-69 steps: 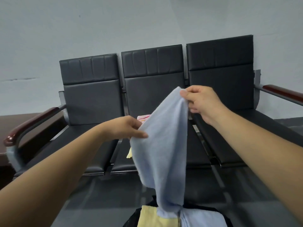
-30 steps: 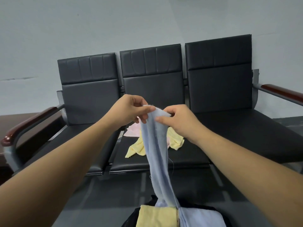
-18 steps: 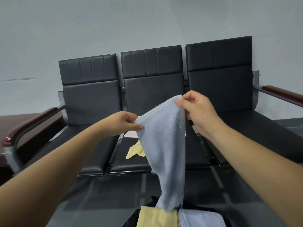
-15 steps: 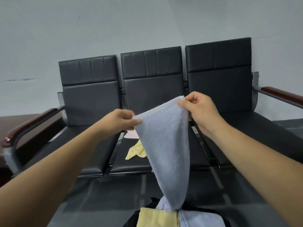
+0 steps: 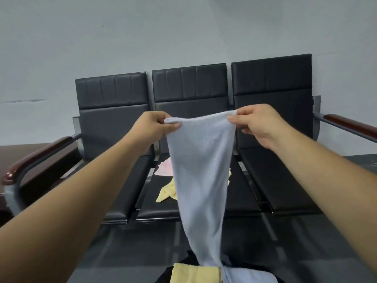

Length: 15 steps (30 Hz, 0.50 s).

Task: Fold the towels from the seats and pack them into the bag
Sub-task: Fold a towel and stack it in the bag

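Observation:
I hold a light blue towel (image 5: pixel 201 172) up in front of the seats by its top edge. My left hand (image 5: pixel 155 125) pinches its left corner and my right hand (image 5: pixel 255 123) pinches its right corner. The towel hangs down and narrows towards the black bag (image 5: pixel 189 260) at the bottom edge. In the bag lie a folded yellow towel (image 5: pixel 193 274) and a folded light blue towel (image 5: pixel 248 276). On the middle seat (image 5: pixel 159 207) lie a crumpled yellow towel (image 5: pixel 166 194) and a pink towel (image 5: pixel 164 168), both partly hidden by the hanging towel.
A row of three black padded seats (image 5: pixel 114 127) stands against a pale wall. Wooden armrests stick out at the left (image 5: pixel 40 154) and the right (image 5: pixel 350 125). A dark floor (image 5: pixel 285 242) lies between the seats and the bag.
My hands have moved apart and levelled out, so the towel's top edge is stretched wider between them. The left hand rose to about the height of the right hand.

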Each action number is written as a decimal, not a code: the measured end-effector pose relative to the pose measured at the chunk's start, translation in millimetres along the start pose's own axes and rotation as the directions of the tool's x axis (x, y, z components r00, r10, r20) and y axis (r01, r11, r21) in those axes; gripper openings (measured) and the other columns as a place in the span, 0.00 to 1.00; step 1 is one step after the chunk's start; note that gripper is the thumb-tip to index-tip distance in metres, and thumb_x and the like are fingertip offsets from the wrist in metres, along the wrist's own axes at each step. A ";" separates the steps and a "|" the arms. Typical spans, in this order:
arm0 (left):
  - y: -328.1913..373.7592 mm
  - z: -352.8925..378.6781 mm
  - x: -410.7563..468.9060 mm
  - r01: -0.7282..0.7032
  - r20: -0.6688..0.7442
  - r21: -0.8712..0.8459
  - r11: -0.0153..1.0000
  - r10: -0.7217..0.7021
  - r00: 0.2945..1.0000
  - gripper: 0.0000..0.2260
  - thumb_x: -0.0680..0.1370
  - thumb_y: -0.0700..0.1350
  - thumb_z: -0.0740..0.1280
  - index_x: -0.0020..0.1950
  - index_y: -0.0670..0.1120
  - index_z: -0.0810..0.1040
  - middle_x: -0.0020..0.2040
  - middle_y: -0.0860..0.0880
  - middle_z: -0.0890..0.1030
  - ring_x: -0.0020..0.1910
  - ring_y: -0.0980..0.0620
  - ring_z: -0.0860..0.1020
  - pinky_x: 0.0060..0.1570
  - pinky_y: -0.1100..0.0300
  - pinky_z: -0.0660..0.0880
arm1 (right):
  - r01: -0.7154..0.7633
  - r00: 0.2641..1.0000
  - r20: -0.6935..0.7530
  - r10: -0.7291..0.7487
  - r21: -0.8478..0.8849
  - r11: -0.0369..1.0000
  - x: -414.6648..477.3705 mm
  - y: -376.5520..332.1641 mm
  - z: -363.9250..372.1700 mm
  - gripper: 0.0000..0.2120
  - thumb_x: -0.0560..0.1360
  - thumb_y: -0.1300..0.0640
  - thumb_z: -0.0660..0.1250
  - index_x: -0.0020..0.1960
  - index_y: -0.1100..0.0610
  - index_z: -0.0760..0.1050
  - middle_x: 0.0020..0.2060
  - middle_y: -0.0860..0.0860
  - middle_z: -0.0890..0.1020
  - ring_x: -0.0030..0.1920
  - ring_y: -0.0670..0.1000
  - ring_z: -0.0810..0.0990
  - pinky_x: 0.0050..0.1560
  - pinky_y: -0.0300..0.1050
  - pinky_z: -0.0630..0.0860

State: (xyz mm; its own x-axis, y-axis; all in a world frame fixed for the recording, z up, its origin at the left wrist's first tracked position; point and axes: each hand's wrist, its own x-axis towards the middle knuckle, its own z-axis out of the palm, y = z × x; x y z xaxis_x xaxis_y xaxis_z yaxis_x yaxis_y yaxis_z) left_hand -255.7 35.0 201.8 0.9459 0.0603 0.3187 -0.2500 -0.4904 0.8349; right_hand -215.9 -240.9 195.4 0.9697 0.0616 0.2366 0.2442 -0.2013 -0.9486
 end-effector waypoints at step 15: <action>22.2 35.6 -12.8 -0.069 0.002 -0.340 0.938 0.074 0.997 0.12 0.76 0.44 0.73 0.55 0.37 0.82 0.49 0.36 0.83 0.47 0.45 0.80 0.51 0.48 0.76 | 0.013 0.943 0.308 -0.128 0.349 0.937 -21.3 -14.2 37.8 0.03 0.79 0.62 0.69 0.53 0.59 0.80 0.44 0.55 0.84 0.44 0.53 0.83 0.44 0.49 0.81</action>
State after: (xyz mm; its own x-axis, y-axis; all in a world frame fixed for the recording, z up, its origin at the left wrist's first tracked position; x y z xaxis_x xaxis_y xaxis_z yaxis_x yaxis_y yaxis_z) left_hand -266.0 -7.6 200.2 0.9253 0.0220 0.3786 -0.3698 -0.1688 0.9136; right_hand -240.4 -202.4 195.9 0.8798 0.3846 0.2794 0.2377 0.1529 -0.9592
